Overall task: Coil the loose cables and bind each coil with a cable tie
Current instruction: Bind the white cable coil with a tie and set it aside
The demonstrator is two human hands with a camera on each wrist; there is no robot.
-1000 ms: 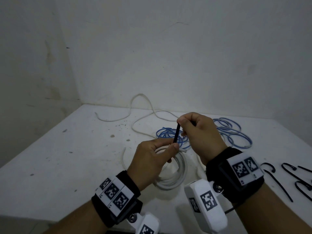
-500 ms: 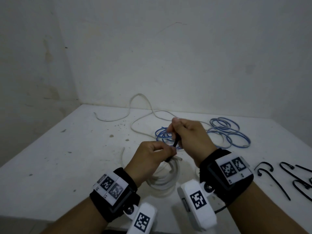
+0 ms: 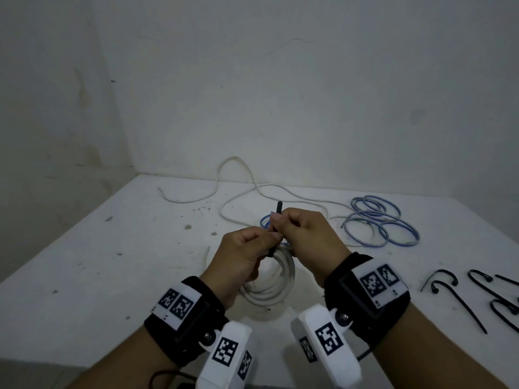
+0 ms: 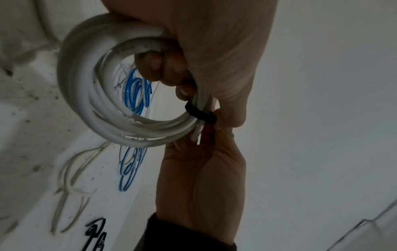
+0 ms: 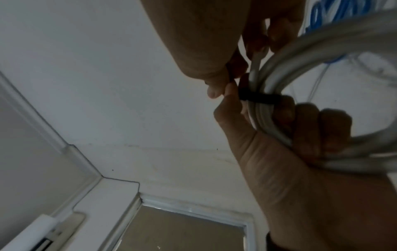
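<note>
Now binding: left hand grips white coil; right hand pinches black tie, tail toward 12 o'clock. Next: pull snug.

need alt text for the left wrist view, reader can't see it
Seen from the wrist, the left hand grips a white cable coil while a black cable tie wraps its strands. The right hand reaches up from below and pinches the tie beside the left thumb. Behind the coil, blue cable and loose white cable lie on a speckled white table.
</note>
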